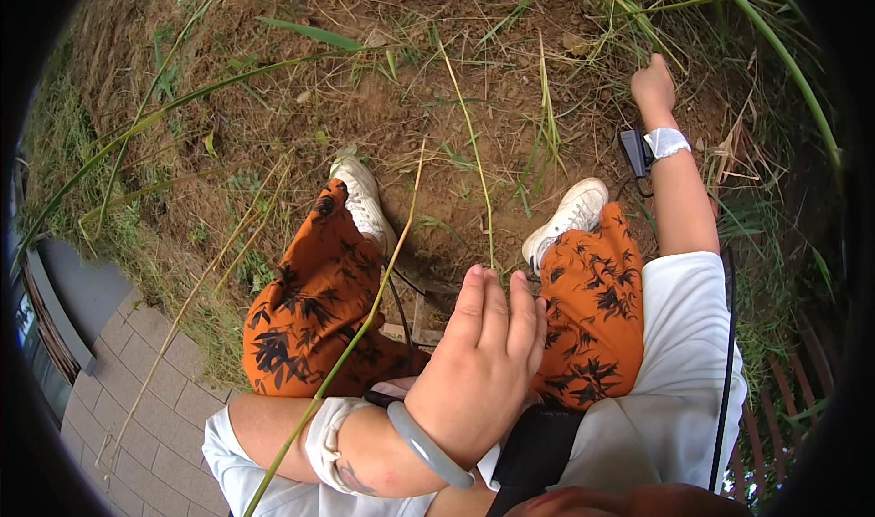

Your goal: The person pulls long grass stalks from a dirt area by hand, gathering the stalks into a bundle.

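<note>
My left hand (485,360), with a grey bangle at the wrist and a white wrap on the forearm, is held flat near my chest, its fingers extended and close together; I see only its back, so its palm side is hidden. A long green grass stem (342,360) crosses over the left forearm. At the upper right, my right hand (654,86) reaches out with curled fingers to a bunch of green grass blades (639,21). White tape (666,142) and a small dark device (636,153) are at that wrist. Whether the fingers grip the grass cannot be told.
Bare brown soil (410,100) with cut grass and dry stalks spreads ahead, between and beyond my white shoes (577,209). Paving (154,394) lies at the lower left. Tall stems (786,59) arch at the right, above slats (786,408). A black cable (728,380) runs along my right sleeve.
</note>
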{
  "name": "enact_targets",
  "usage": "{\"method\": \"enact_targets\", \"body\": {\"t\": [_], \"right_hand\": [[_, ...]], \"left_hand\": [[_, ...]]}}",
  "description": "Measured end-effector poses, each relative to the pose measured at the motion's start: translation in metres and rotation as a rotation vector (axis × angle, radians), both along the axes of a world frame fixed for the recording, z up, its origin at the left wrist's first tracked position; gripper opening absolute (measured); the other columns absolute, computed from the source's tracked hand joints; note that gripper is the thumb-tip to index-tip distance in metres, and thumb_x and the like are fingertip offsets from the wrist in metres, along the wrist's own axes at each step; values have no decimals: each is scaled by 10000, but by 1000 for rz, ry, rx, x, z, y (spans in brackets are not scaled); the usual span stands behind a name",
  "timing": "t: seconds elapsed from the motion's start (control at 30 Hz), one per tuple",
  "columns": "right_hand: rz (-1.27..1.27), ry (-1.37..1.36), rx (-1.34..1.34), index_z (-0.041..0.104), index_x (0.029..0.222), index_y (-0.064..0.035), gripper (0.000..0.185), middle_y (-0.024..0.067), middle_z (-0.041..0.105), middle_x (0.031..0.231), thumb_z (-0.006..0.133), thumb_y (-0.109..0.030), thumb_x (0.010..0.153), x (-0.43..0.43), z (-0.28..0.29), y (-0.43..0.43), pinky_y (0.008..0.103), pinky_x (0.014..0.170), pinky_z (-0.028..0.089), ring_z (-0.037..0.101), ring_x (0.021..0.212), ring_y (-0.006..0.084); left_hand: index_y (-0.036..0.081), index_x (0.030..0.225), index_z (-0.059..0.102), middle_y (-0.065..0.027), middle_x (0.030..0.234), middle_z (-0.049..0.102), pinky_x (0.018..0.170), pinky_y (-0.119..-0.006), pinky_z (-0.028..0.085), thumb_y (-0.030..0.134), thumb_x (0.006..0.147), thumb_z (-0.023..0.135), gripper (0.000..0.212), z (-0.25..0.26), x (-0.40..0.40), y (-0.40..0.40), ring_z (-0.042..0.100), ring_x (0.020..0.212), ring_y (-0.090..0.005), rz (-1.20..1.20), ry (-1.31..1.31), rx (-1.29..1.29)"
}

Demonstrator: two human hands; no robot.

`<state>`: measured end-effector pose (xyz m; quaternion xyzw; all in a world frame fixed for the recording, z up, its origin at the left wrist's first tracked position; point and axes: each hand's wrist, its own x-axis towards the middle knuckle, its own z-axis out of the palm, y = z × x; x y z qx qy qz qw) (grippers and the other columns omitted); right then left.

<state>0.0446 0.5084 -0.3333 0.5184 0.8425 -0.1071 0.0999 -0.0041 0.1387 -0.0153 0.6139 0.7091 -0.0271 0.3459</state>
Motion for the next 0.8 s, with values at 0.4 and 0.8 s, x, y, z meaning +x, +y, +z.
{"method": "enact_targets", "body": {"t": [0.4,0.8], "right_hand": [[-2,-53,-339,595,1175,-9,378,233,598,1206,491,-263,915,-4,-50,-40,435,939,459,564,1121,400],[1279,330,-70,602,826,-96,177,106,530,1272,608,-25,663,8,0,-109,487,1070,324,468,1222,307]], "left_hand": [[32,1298,522,-208,1291,526,1085,-527,312,202,882,442,457,-3,-7,4,537,1166,-365,-18,7,-16],[39,1319,509,-214,1313,507,1089,-532,301,248,875,465,492,-1,-6,2,523,1181,-368,-46,-35,-31]]}}
